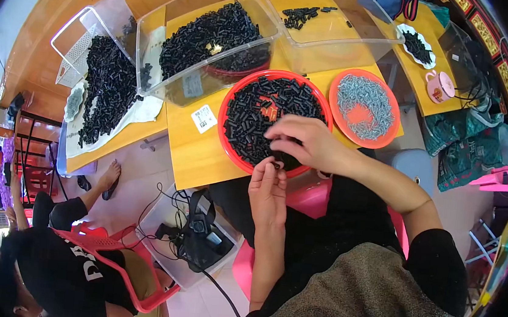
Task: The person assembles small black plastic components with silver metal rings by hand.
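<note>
A red round basin (224, 132) full of small black tube-shaped plastic parts (250, 112) stands at the near edge of the yellow table. At its near rim my left hand (269, 190) has thumb and fingertips pinched on a small black part (277, 164), mostly covered by the fingers. Over the right half of the basin hangs my right hand (307, 140), fingers bent and thumb apart from them, with nothing visible between them. To the right, an orange-red plate (335, 99) carries many small silvery metal pieces (367, 99), perhaps screws or pins.
Behind the basin stand a clear bin (181, 84) heaped with black parts and another clear bin (331, 59) with fewer. More parts lie at left by a white basket (72, 49). A pink mug (439, 86) stands far right. A person (66, 269) sits lower left.
</note>
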`<state>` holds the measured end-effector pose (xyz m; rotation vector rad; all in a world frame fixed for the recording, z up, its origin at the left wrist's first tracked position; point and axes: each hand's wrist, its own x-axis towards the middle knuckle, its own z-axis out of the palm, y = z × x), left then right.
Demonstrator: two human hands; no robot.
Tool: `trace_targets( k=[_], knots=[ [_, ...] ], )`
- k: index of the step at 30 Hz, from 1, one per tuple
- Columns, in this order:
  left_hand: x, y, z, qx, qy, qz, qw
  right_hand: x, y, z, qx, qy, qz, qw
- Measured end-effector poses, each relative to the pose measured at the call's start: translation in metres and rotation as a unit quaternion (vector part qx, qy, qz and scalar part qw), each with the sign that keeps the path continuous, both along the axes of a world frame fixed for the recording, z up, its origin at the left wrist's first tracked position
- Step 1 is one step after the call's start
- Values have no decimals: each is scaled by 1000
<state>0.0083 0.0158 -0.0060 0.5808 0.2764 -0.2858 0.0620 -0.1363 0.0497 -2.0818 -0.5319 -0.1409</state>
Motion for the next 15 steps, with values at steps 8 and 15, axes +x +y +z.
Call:
trace_targets(
  k=[8, 15],
  knots=[
    [3, 2, -2, -14, 11, -2, 1000, 78, -10, -43, -275, -167, 48, 946],
    [3, 5, 0, -10, 37, -9, 999, 59, -54, -34, -260, -96, 0, 961]
  ],
)
